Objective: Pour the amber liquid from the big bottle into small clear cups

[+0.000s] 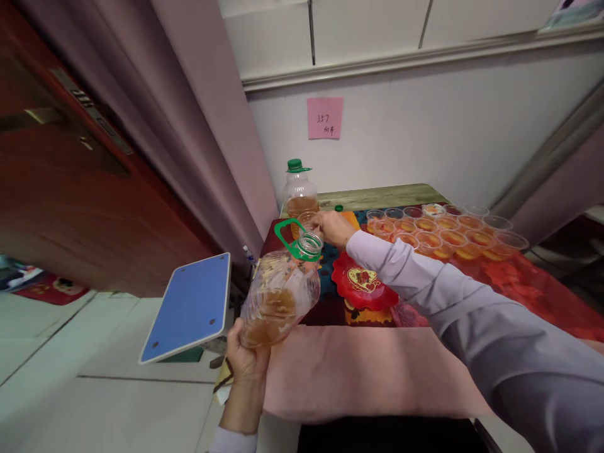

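A large clear bottle [278,299] with some amber liquid leans to the right, uncapped, a green handle ring round its neck. My left hand [245,358] is wrapped round its base. Close to the bottle's mouth, my right hand [334,229] holds a clear plastic cup [309,221] by its side; whether rim and mouth touch is hard to tell. Behind them stands a second bottle [300,189] with amber liquid and a green cap. A red scalloped plate [365,283] lies below my right forearm.
Many clear cups [453,238], several with orange contents, stand in rows at the right of the table. A small green cap [338,207] lies near the back. A blue board [191,305] is left of the table. A pink cloth [368,371] covers the front edge.
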The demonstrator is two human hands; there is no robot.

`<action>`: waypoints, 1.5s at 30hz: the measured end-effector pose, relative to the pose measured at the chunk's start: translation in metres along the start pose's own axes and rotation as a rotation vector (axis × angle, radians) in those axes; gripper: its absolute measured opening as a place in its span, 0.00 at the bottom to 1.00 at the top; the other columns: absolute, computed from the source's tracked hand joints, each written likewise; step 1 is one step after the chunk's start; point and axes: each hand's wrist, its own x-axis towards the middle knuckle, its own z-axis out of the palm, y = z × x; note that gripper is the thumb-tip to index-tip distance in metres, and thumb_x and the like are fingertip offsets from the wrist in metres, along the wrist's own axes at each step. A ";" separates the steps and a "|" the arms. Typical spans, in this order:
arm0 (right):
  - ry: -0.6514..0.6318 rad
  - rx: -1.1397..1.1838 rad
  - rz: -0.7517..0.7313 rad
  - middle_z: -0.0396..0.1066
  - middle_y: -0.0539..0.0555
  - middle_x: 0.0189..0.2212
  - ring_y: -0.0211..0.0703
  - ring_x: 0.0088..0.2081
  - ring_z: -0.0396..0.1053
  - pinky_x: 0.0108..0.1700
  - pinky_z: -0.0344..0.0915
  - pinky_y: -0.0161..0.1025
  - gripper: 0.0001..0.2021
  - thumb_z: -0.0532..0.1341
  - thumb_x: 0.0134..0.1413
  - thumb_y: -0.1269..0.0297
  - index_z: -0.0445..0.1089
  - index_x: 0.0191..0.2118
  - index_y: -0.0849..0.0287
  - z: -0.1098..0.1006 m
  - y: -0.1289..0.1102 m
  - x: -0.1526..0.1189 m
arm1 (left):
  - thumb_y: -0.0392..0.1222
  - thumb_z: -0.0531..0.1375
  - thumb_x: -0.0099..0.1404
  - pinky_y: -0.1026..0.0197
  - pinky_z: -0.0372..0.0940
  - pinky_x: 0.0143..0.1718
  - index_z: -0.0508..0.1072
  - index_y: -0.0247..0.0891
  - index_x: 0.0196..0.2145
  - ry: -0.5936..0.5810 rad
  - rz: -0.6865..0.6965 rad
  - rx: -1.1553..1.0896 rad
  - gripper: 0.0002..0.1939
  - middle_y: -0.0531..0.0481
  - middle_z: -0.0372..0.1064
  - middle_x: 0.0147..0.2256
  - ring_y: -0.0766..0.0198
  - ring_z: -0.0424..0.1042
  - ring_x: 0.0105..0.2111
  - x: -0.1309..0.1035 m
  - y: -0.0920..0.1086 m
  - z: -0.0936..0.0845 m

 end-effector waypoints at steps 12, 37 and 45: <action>0.254 0.053 0.064 0.80 0.57 0.42 0.45 0.39 0.76 0.39 0.65 0.38 0.08 0.63 0.72 0.62 0.78 0.39 0.55 0.016 0.054 -0.174 | 0.51 0.66 0.58 0.53 0.71 0.52 0.82 0.39 0.39 -0.038 0.045 0.015 0.15 0.48 0.82 0.38 0.52 0.79 0.45 0.009 -0.004 -0.006; 0.321 0.171 0.510 0.74 0.73 0.64 0.69 0.61 0.76 0.61 0.73 0.63 0.36 0.67 0.64 0.52 0.65 0.71 0.65 0.062 0.035 -0.206 | 0.51 0.67 0.59 0.53 0.69 0.56 0.80 0.41 0.39 -0.056 0.092 0.040 0.14 0.49 0.82 0.40 0.54 0.78 0.47 0.018 -0.007 -0.011; 0.429 0.867 0.392 0.73 0.67 0.64 0.62 0.59 0.77 0.61 0.75 0.61 0.37 0.69 0.62 0.42 0.65 0.70 0.55 0.038 -0.045 -0.219 | 0.54 0.67 0.60 0.48 0.67 0.61 0.83 0.39 0.46 -0.095 0.083 0.068 0.21 0.44 0.82 0.47 0.49 0.77 0.54 0.006 -0.008 -0.006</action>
